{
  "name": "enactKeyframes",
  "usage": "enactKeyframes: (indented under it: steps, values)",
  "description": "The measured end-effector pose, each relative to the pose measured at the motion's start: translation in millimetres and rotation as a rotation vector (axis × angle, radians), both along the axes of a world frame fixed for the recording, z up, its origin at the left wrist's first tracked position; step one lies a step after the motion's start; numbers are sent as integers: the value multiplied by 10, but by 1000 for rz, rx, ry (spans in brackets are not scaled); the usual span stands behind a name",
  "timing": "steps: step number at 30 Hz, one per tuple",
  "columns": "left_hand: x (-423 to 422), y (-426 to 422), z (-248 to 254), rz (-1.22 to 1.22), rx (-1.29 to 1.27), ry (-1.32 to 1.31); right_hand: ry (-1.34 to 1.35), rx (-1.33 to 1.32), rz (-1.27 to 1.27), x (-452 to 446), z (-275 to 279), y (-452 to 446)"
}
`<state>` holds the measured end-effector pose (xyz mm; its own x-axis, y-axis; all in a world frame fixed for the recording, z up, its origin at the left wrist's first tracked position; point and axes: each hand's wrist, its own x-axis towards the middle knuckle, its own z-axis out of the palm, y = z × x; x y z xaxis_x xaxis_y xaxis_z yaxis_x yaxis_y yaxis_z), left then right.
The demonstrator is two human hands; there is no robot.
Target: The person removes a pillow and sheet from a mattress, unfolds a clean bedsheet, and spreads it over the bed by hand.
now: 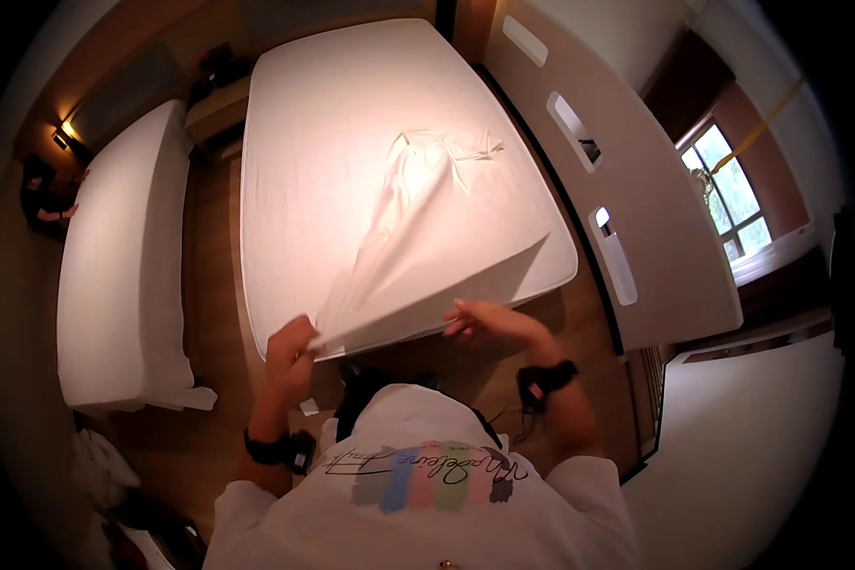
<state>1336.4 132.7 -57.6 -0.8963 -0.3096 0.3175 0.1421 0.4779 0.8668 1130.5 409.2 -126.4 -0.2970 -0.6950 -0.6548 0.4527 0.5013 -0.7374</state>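
A white bed sheet [399, 256] lies bunched and partly spread over the foot half of a bare white mattress [323, 104]. My left hand [292, 350] is closed on the sheet's near left corner, at the mattress's front left corner. From there the sheet's edge runs taut up to the right. My right hand [484, 323] hovers just past the mattress's foot edge, below the sheet. Its fingers are loosely spread, with nothing visible in them. Both wrists wear dark bands.
To the left stands a second bed [128, 266] in white covering, with a person in dark clothes [43, 204] at its far side. A nightstand [220, 109] sits between the beds. A pale panel with cutouts [627, 199] borders the right side. White cloth [104, 465] lies at lower left.
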Motion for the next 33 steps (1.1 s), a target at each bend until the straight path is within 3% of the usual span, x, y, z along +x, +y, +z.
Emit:
enactKeyframes:
  steps: [1, 3, 5, 6, 9, 10, 12, 14, 15, 18, 19, 22, 23, 24, 26, 28, 30, 32, 33]
  values:
    - [107, 40, 138, -115, -83, 27, 6, 2, 8, 62, -21, -56]
    - [275, 104, 480, -322, -214, 31, -483, -459, -603, 156, -41, -266]
    - [473, 94, 746, -533, -281, -67, -438, -513, -663, -171, -130, -388]
    - [576, 55, 801, -524, -280, -69, -391, -576, -738, -333, -267, -414]
    - [882, -142, 931, -702, -190, -92, -462, -465, -825, -887, -1284, -254]
    - [1008, -249, 975, -694, -41, -51, -658, -412, -997, -1084, -1648, -184]
    - [1192, -483, 988, -679, 110, 0, -671, -286, -999, -1534, -2924, 207]
    - [1288, -701, 962, -672, 204, -67, -481, -280, -1020, -931, -1798, -167]
    - [1293, -760, 936, -670, 209, -59, -486, -471, -1037, -885, -1618, -229]
    - [1249, -913, 787, -1, -172, -562, -308, -558, -1133, -1347, -1133, 227]
    - [1225, -1000, 599, -5, -168, -556, -224, -603, -1180, -1511, -940, 414]
    - [1010, -1211, -256, -20, -289, -578, 278, -715, -1255, -1074, 646, 671]
    - [899, -1183, -472, -21, -331, -600, 584, -657, -1378, -605, 1407, 497]
    - [765, -1152, -636, -35, -333, -598, 308, -863, -1195, -222, 2010, 521]
    - [493, -1102, -901, -52, -331, -568, 1850, -247, -971, 342, 2209, 550]
    - [347, -1195, -1142, -65, -460, -517, 1764, -106, -1223, 779, 2440, 452]
    - [225, -1308, -1348, -91, -589, -449, 1731, -121, -1259, 918, 2361, 726]
    - [259, -1440, -1631, -15, -591, -552, 1904, 166, -1237, 966, 2039, 1038]
    - [282, -1571, -1906, -33, -571, -676, 1493, -90, -1486, 853, 1748, 1526]
